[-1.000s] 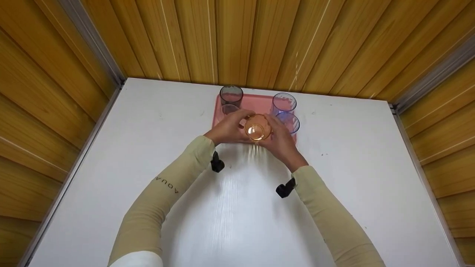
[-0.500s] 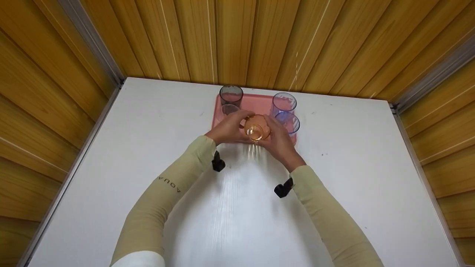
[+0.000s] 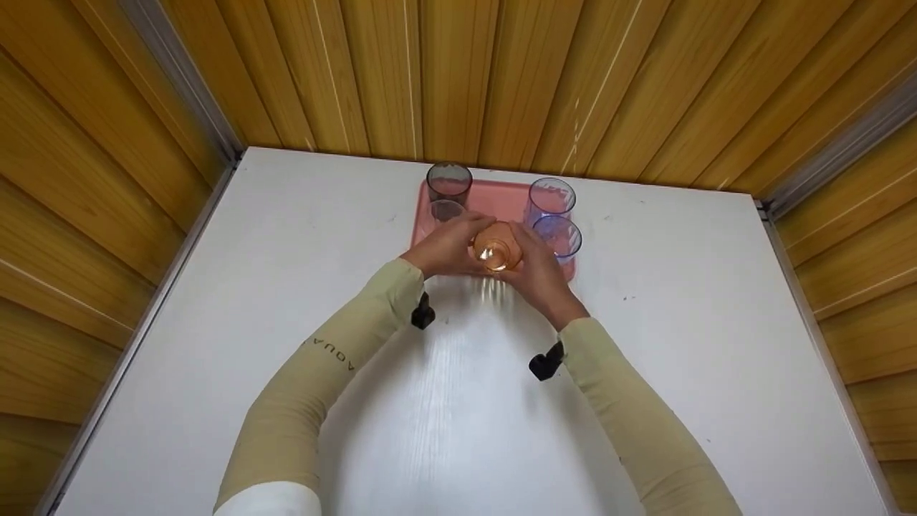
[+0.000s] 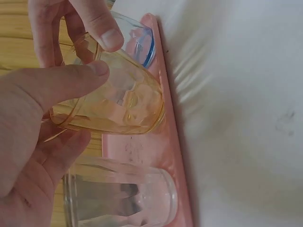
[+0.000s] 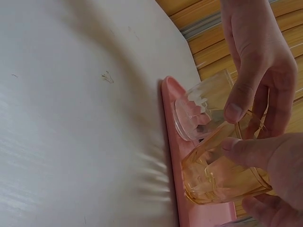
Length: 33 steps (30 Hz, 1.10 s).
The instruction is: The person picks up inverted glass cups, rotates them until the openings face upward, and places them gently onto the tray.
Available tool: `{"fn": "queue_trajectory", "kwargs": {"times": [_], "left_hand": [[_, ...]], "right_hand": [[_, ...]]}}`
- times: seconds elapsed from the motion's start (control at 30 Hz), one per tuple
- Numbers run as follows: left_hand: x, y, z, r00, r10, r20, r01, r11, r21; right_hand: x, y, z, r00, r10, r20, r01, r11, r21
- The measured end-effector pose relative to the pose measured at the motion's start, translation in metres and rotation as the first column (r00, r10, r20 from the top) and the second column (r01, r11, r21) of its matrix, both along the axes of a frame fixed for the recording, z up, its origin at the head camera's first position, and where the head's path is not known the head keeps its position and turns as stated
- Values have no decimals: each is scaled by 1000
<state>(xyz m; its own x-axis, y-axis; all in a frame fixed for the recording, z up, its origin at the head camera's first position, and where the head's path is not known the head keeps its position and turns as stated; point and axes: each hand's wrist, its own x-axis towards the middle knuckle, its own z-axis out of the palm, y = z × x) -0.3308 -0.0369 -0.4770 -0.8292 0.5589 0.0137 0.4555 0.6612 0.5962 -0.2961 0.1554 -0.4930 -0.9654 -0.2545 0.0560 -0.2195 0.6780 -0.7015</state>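
Observation:
Both my hands hold one transparent amber glass (image 3: 496,247) over the near edge of a pink tray (image 3: 498,197). My left hand (image 3: 444,247) grips it from the left, its thumb against the wall near the rim. From the other side my right hand (image 3: 543,276) grips the same glass, thumb also close to the rim. In the left wrist view the amber glass (image 4: 130,101) leans, its base right by the tray's raised edge (image 4: 173,120). A clear glass (image 4: 142,198) stands beside it on the tray. Fingers behind the amber glass are partly hidden.
A dark grey glass (image 3: 449,193) stands at the tray's back left, behind the clear one. Two bluish glasses, one at the back (image 3: 550,197) and one nearer (image 3: 569,244), line the right side. Wood-panelled walls (image 3: 458,79) enclose the white table (image 3: 680,322).

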Motion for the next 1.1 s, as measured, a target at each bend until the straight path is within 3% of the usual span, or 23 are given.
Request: {"fn": "queue_trajectory", "kwargs": {"times": [0.33,0.57,0.77,1.1], "left_hand": [[0,4,9,999,0,-38,-5,992,-129],[-3,11,14,996,-14,-93,-1,986,-167],[-8,20,22,990,-24,-142,-15,964,-265],[-11,24,26,995,25,-95,-51,959,-279]], "right_hand": [[-5,-3,2,997,-11,72,8,999,42],[-7,-5,8,991,-34,131,24,997,71],[-8,-8,19,978,-69,195,49,993,104],[-13,-11,25,979,-74,188,33,977,212]]}}
